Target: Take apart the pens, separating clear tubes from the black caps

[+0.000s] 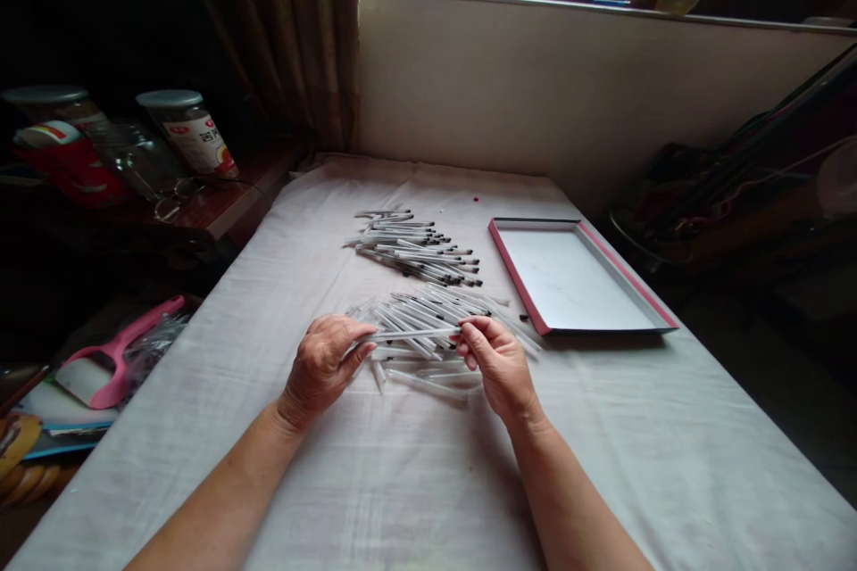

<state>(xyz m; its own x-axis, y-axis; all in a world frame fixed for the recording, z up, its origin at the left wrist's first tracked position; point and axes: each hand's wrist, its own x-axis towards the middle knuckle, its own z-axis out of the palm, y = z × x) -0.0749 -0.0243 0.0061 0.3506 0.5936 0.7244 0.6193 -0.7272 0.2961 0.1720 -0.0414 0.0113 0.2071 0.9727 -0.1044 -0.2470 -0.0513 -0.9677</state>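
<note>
A translucent whitish pen barrel [419,334] is held level between my two hands above the cloth. My left hand [326,359] is closed in a pinch on its left end. At its right end my right hand [494,363] pinches with thumb and fingers; something small and dark shows at those fingertips, too small to name. Beneath and behind the held barrel lies a loose pile of similar barrels [435,308], with a few dark bits among them. Farther back is a second pile of pens [419,250] with black ends, mostly pointing right.
A shallow pink-edged box lid [582,277] lies to the right, with a small black piece [523,318] by its near corner. White cloth [428,482] covers the table. Jars [191,134] and eyeglasses [175,199] stand on the left shelf; a pink-handled tool [117,357] sits below.
</note>
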